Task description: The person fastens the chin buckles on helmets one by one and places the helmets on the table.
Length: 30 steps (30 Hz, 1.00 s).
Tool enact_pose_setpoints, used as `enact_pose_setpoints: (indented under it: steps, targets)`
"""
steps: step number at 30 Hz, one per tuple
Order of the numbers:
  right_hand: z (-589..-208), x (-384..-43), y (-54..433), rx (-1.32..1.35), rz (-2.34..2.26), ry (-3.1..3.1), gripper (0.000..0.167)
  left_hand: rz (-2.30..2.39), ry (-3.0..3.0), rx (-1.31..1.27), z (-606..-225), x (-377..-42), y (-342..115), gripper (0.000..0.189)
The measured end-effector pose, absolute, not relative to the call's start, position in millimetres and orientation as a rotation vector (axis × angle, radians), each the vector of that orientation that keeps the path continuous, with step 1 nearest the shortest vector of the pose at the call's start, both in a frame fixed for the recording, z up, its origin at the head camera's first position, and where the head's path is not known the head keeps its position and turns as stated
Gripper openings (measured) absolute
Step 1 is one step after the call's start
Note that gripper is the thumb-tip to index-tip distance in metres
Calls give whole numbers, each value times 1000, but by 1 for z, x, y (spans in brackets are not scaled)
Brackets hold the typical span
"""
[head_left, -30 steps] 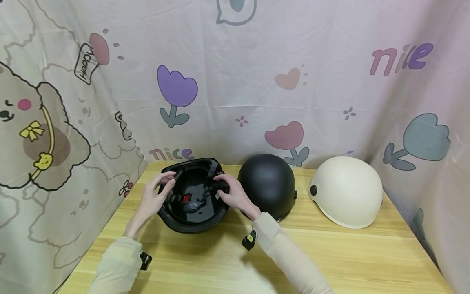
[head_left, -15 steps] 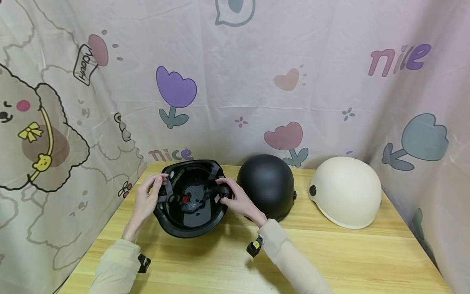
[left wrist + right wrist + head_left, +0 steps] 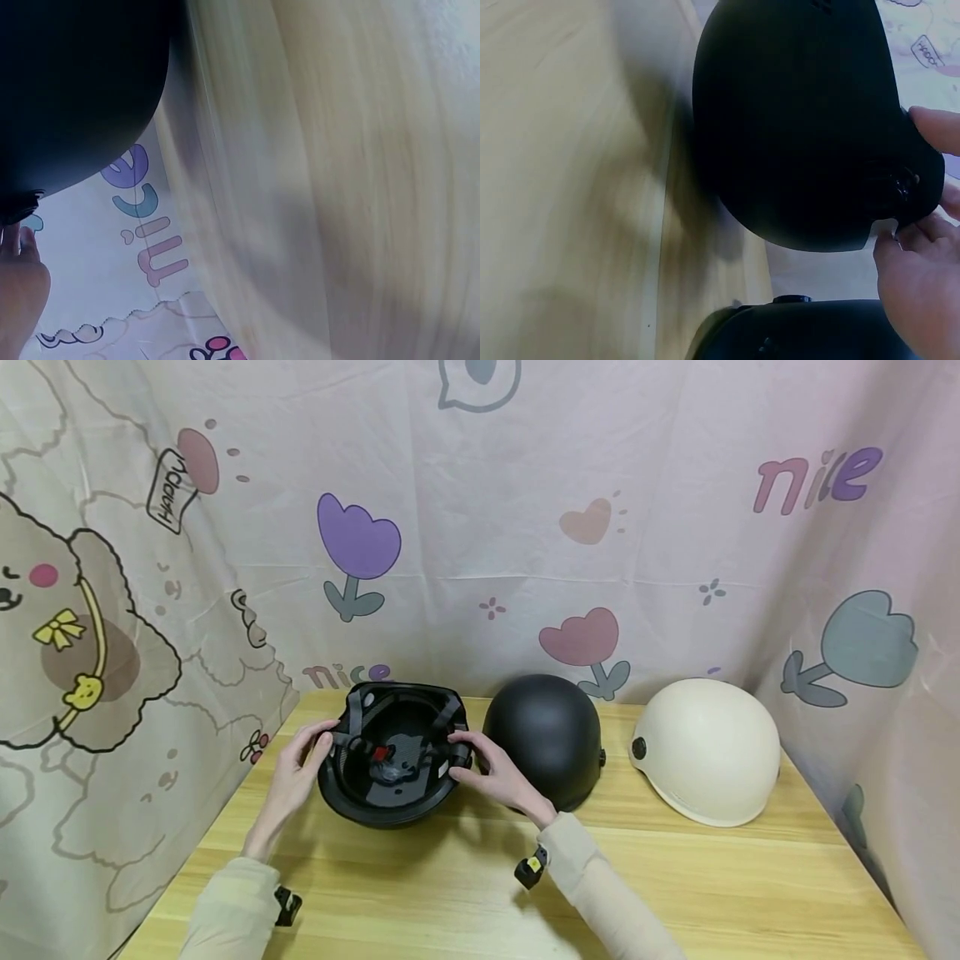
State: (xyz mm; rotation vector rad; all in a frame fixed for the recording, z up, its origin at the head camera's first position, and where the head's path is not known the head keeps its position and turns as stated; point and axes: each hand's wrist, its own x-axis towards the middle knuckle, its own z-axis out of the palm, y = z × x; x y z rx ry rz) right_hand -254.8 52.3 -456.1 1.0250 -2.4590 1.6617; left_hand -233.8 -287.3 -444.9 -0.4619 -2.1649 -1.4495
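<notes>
An upturned black helmet [image 3: 390,817] shows its open inside to the head view, with dark straps, padding and a red buckle [image 3: 382,753]. At its left rim my left hand [image 3: 296,768] grips the edge between thumb and fingers. My right hand [image 3: 502,777] pinches the right rim, thumb on the near side. The left wrist view catches the helmet's smooth shell [image 3: 82,90] and part of the left hand [image 3: 21,296]. From the right wrist, the shell [image 3: 795,127] fills the middle, with the right hand [image 3: 922,281] at its lower edge and a pale tab [image 3: 882,227] by the thumb.
A second black helmet [image 3: 543,739] stands dome up just right of the held one, behind the right hand. Farther right sits a cream helmet [image 3: 708,752]. The wooden table [image 3: 450,902] ends at a printed cloth backdrop [image 3: 465,510].
My left hand has drawn back from the straps to the left rim. The helmet has shifted and tilted slightly, baring more of its straps. My right hand moved a little right.
</notes>
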Motion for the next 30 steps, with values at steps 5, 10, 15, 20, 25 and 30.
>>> enact_pose_setpoints:
  steps: [5, 10, 15, 20, 25, 30]
  targets:
    - [-456, -253, 52, 1001, 1705, -2471, 49, -1475, -2203, -464, -446, -231, -291, 36]
    - [-456, -252, 50, 1001, 1731, -2452, 52, -1555, -2182, -522, -446, -228, -294, 40]
    - [-457, -250, 46, 976, 1646, -2431, 51, -1539, -2221, -502, -447, -225, -296, 43]
    - [-456, -247, 41, 945, 1522, -2437, 51, -1482, -2308, -448, -445, -223, -299, 46]
    - [-455, -245, 38, 916, 1454, -2451, 53, -1498, -2333, -449, -444, -222, -300, 49]
    - [-456, -244, 37, 864, 1431, -2449, 56, -1510, -2313, -469, -441, -220, -298, 49]
